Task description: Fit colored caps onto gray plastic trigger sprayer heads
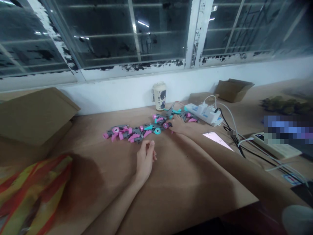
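Small pink, grey and teal plastic pieces with round ends and lever-like parts, resembling trigger spray heads, lie in a loose row on the brown tabletop. The left part of the row is mostly pink and grey. At the row's right part, my right hand has its fingers closed at a pink-and-grey plastic piece; the fingertips are partly hidden. My left hand is just in front of the row, fingers curled and thumb against them. Whatever it may hold is hidden.
A paper cup stands against the wall. To the right are a power strip with chargers, a lit phone, cables and a small open carton. Left, a large cardboard box and a red-yellow bag.
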Demonstrator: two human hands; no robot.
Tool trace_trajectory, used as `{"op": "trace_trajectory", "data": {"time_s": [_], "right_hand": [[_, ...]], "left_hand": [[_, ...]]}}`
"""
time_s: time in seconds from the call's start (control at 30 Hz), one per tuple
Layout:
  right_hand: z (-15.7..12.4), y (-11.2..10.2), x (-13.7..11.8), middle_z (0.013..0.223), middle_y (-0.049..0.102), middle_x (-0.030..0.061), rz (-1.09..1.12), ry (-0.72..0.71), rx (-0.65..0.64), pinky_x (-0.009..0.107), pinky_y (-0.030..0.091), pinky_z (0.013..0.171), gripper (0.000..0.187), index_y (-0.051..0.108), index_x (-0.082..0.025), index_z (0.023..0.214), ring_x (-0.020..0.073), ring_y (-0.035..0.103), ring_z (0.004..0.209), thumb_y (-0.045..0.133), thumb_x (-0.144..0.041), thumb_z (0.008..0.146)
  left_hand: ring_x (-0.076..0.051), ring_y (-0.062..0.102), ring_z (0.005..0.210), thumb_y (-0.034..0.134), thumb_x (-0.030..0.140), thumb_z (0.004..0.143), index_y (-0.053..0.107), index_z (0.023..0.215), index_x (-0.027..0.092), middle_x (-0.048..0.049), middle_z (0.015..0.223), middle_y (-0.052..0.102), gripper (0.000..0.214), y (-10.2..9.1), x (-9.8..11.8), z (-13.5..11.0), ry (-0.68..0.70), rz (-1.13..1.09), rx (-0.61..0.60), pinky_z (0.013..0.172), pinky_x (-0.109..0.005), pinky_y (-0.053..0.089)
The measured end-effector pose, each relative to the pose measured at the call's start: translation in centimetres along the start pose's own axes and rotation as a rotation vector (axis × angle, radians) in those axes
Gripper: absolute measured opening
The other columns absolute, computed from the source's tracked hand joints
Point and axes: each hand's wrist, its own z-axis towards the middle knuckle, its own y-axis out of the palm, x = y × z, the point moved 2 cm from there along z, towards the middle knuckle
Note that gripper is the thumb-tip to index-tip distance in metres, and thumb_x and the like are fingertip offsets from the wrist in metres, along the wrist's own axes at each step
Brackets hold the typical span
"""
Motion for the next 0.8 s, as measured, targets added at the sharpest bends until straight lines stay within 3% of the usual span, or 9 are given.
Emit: {"op": "trace_trajectory", "data": {"time_s": [0.2, 0.4, 0.57, 0.8], "right_hand": [[-2.3, -1.2, -0.6, 0.11, 0.048, 0.0129, 0.011, -0.062, -0.008, 0.045, 0.035, 0.09, 0.027, 0.066, -0.024, 0.105, 0.0316, 0.041, 0.11, 0.061, -0.022, 0.079], [-8.1, -3.1, -1.8, 0.116, 0.048, 0.0088, 0.174, -0.219, -0.019, 0.037, 0.037, 0.093, 0.027, 0.06, -0.023, 0.107, 0.0231, 0.047, 0.11, 0.06, -0.028, 0.081], [-12.1, -3.0, -3.2, 0.1, 0.058, 0.0044, 0.628, -0.32, -0.014, 0.032, 0.043, 0.083, 0.018, 0.057, -0.02, 0.097, 0.0178, 0.056, 0.094, 0.058, -0.029, 0.081], [-12.7, -1.0, -4.0, 0.099, 0.061, 0.0026, 0.74, -0.356, -0.026, 0.029, 0.044, 0.079, 0.029, 0.058, -0.02, 0.094, 0.0155, 0.058, 0.088, 0.059, -0.01, 0.067]], "left_hand": [[-0.008, 0.051, 0.045, 0.049, 0.041, 0.084, 0.049, 0.082, 0.021, 0.0066, 0.058, 0.049, 0.02, 0.0, -0.3, 0.1, 0.053, 0.079, -0.024, 0.045, -0.018, 0.04], [-0.015, 0.061, 0.068, 0.055, 0.035, 0.081, 0.055, 0.092, 0.019, -0.0017, 0.077, 0.06, 0.02, 0.1, -0.2, 0.1, 0.094, 0.136, -0.036, 0.054, -0.022, 0.048], [-0.019, 0.062, 0.088, 0.057, 0.029, 0.079, 0.06, 0.101, 0.021, -0.0066, 0.099, 0.064, 0.024, 0.7, 0.5, -0.3, 0.162, 0.137, -0.213, 0.067, -0.027, 0.05], [-0.014, 0.057, 0.069, 0.063, 0.031, 0.074, 0.058, 0.092, 0.018, -0.0012, 0.078, 0.062, 0.022, 1.1, -0.4, 0.0, 0.087, 0.077, -0.426, 0.06, -0.022, 0.043]]}}
